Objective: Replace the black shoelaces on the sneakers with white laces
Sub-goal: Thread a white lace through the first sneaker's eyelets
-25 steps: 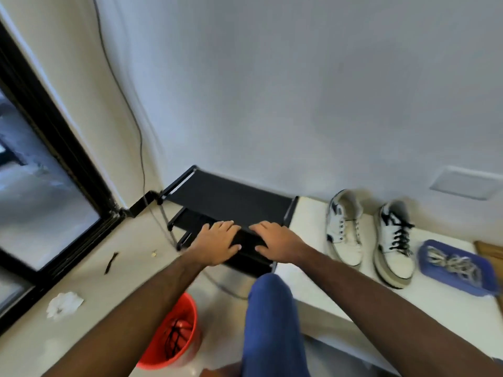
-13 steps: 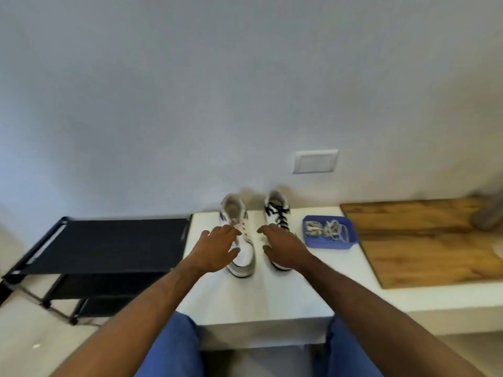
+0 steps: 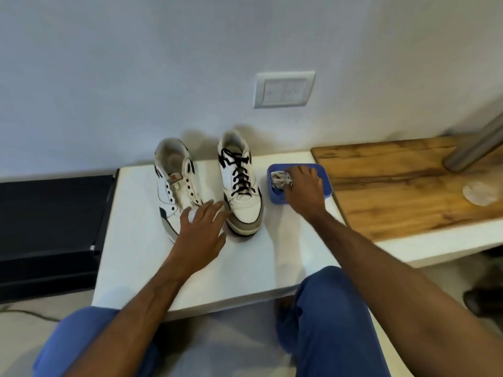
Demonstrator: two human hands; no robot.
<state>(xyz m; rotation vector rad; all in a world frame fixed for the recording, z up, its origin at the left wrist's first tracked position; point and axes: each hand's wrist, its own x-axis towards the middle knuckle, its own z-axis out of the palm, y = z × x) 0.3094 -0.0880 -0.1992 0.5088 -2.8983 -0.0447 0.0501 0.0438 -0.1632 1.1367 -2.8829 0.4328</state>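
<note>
Two white sneakers stand side by side on a white bench (image 3: 152, 257), toes toward me. The left sneaker (image 3: 174, 183) has bare eyelets with no lace in them. The right sneaker (image 3: 239, 183) is laced with a black lace (image 3: 239, 175). My left hand (image 3: 201, 229) lies flat with straight fingers over the toe of the left sneaker. My right hand (image 3: 303, 190) reaches into a small blue tray (image 3: 326, 183) and its fingers close around the bundle of white laces (image 3: 280, 178) inside.
A wooden board (image 3: 408, 186) lies to the right of the tray, with a metal leg (image 3: 473, 148) on it. A black shoe rack (image 3: 51, 221) stands left of the bench. A wall socket plate (image 3: 284, 89) is above the sneakers. My knees are below the bench edge.
The view swung from the black rack to the bench and came closer. My right hand moved from beside the sneakers into the blue tray; my left hand settled on the left sneaker's toe.
</note>
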